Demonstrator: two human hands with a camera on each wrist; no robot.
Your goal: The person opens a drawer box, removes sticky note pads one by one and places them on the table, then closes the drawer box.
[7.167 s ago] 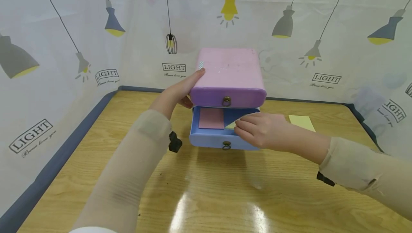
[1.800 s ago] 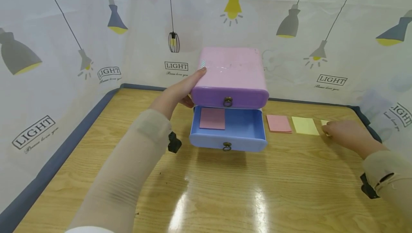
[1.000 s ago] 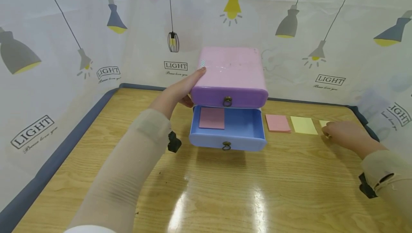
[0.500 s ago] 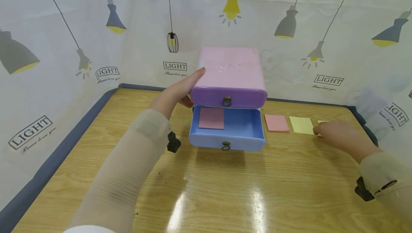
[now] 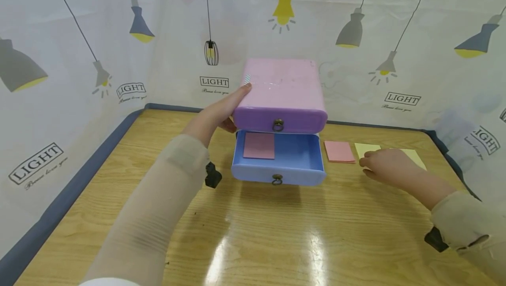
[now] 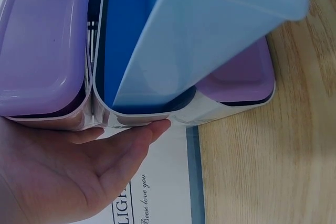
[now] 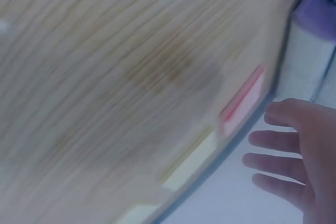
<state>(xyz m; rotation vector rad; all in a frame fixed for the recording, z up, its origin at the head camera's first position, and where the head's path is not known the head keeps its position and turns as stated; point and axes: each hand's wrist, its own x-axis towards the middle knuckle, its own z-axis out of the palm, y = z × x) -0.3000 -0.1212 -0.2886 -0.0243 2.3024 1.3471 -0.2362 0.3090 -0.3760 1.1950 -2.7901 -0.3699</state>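
Observation:
A small chest of drawers with a pink top [image 5: 284,86] stands at the table's back; its blue drawer [image 5: 300,152] is pulled out below a purple-fronted one. My left hand [image 5: 219,112] rests on the chest's left side, thumb on the top edge; in the left wrist view its fingers [image 6: 123,158] lie extended along the side. A pink sticky-note pad [image 5: 258,145] lies in the drawer. My right hand [image 5: 385,165] hovers by the middle yellow sticky-note pad [image 5: 365,147], partly hiding it. In the right wrist view its fingers [image 7: 275,142] are spread, holding nothing.
Right of the chest, on the wooden table [image 5: 276,233], lie a pink sticky-note pad [image 5: 339,151] and, farthest right, another yellow pad [image 5: 413,157]. A lamp-printed cloth [image 5: 178,35] surrounds the table's back and sides. A second purple drawer front [image 6: 241,74] shows beneath the blue drawer.
My right hand took a yellow pad out of the blue drawer, laid it at the row's right end, let go and moved left. My left hand stayed on the chest.

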